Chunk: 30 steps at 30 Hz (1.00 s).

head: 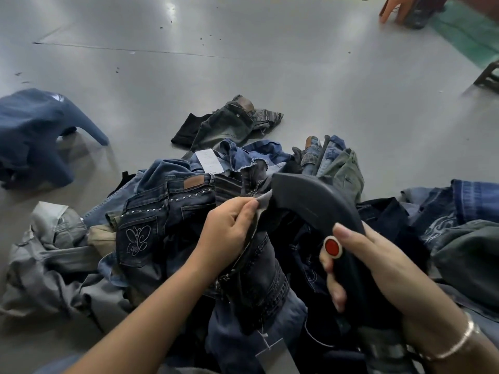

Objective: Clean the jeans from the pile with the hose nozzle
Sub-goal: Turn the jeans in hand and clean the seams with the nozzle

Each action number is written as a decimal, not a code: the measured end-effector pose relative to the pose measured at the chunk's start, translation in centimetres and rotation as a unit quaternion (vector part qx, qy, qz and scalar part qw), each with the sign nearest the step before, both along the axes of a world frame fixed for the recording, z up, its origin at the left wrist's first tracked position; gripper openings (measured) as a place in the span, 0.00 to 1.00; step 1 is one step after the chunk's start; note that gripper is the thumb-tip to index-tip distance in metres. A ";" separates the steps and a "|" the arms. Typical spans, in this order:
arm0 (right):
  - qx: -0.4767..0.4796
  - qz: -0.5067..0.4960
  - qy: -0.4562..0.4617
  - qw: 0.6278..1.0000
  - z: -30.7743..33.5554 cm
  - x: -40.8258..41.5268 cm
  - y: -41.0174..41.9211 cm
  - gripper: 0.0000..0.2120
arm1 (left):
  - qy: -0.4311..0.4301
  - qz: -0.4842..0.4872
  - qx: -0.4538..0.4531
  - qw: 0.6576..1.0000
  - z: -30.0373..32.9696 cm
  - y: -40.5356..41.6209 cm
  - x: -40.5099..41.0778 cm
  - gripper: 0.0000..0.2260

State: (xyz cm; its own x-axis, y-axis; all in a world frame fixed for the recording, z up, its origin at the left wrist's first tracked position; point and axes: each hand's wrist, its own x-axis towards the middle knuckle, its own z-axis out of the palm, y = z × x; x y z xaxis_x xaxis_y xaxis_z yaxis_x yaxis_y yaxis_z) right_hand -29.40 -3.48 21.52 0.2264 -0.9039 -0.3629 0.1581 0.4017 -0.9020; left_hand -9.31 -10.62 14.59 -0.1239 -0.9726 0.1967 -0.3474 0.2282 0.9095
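Low in the frame, left hand [229, 228] pinches dark jeans [259, 276]; right hand [378, 268] grips the hose nozzle [316, 203], mouth seemingly against them. Most of the pile [167, 211] looks untreated.

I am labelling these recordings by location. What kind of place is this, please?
Probably a garment factory or laundry floor. A big pile of jeans lies on a bare grey floor, some with paper tags, and the right hand grips a hose nozzle.
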 end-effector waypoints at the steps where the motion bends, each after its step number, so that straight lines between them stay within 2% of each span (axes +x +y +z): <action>1: 0.000 -0.030 0.014 0.999 -0.1 0.1 -0.2 0.22 | -0.002 -0.014 -0.007 1.000 0.0 0.1 -0.1 0.09; 4: -0.012 -0.160 0.035 0.986 -0.8 -0.2 -1.1 0.21 | -0.020 -0.044 -0.037 0.998 0.0 0.5 -0.3 0.11; 7: -0.020 -0.265 0.031 0.964 -2.0 0.8 -1.6 0.26 | -0.029 -0.053 -0.061 0.996 -0.1 0.9 -0.7 0.14; 11: -0.008 -0.301 0.027 0.953 -3.8 3.4 -2.3 0.27 | -0.009 -0.066 -0.070 0.995 -0.1 1.5 -1.9 0.18; 15: -0.001 -0.306 0.005 0.952 -4.5 3.9 -3.2 0.23 | 0.048 -0.073 0.008 0.996 -0.1 1.8 -2.5 0.20; 17: -0.016 -0.304 0.002 0.952 -4.2 3.2 -3.5 0.20 | 0.103 -0.054 0.062 0.991 0.1 1.5 -2.2 0.17; 20: -0.051 -0.275 -0.017 0.960 -3.6 2.0 -3.7 0.15 | 0.226 -0.020 0.171 0.959 0.5 1.3 -1.9 0.11; 22: -0.074 -0.243 -0.030 0.967 -3.2 1.1 -3.8 0.13 | 0.248 0.044 0.225 0.941 0.8 0.6 -1.3 0.12; 23: -0.082 -0.225 -0.039 0.970 -2.9 0.7 -3.7 0.12 | 0.209 0.073 0.234 0.947 0.8 0.3 -0.8 0.12; 24: -0.085 -0.209 -0.053 0.973 -2.7 0.3 -3.6 0.11 | 0.115 0.080 0.227 0.964 0.8 -0.2 -0.2 0.12; 25: -0.086 -0.194 -0.068 0.975 -2.5 0.0 -3.5 0.10 | -0.042 0.066 0.196 0.977 0.7 -0.6 0.4 0.14; 26: -0.086 -0.180 -0.080 0.977 -2.4 -0.2 -3.4 0.09 | -0.212 0.056 0.143 0.965 0.8 -0.7 0.9 0.18; 27: -0.085 -0.165 -0.085 0.979 -2.4 -0.4 -3.3 0.08 | -0.317 0.049 0.062 0.945 0.9 -0.8 1.2 0.22; 28: -0.085 -0.150 -0.081 0.982 -2.3 -0.4 -3.2 0.08 | -0.330 0.035 -0.018 0.943 1.1 -0.6 1.1 0.25; 30: -0.086 -0.124 -0.066 0.986 -2.3 0.0 -2.9 0.09 | -0.244 -0.034 -0.103 0.964 1.7 -0.2 0.4 0.30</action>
State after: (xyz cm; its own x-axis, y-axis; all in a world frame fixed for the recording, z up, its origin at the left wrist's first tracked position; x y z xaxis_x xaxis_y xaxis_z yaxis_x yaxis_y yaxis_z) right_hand -29.41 -6.37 19.21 0.0258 -0.9830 -0.1816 0.3523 0.1789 -0.9186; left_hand -8.87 -10.83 16.32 -0.3133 -0.9056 0.2860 -0.7006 0.4237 0.5742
